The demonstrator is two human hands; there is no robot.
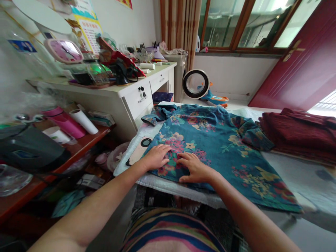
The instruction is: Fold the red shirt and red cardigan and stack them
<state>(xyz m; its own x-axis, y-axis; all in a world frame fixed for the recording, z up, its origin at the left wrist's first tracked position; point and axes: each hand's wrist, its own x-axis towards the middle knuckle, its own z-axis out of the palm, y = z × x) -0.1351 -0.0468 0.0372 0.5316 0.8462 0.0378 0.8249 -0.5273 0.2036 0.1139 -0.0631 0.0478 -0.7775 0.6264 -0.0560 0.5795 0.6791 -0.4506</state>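
A teal floral garment (217, 150) lies spread on a table with a pale cover (168, 187), its sleeves out at the far left and the right. My left hand (156, 156) rests on the garment's left part, fingers slightly apart. Beside it, my right hand (195, 168) lies on the same cloth with fingers spread. Neither hand holds anything. A light-coloured phone (139, 150) is on the cover just left of my left hand, partly next to the garment's edge.
Folded dark red cloth (299, 134) is stacked at the table's right. A white desk (136, 101) with cluttered top stands at the back left. On the left, a red-brown shelf (76, 152) holds a pink bottle (65, 122). Behind the table, a washing machine door (195, 84) hangs open.
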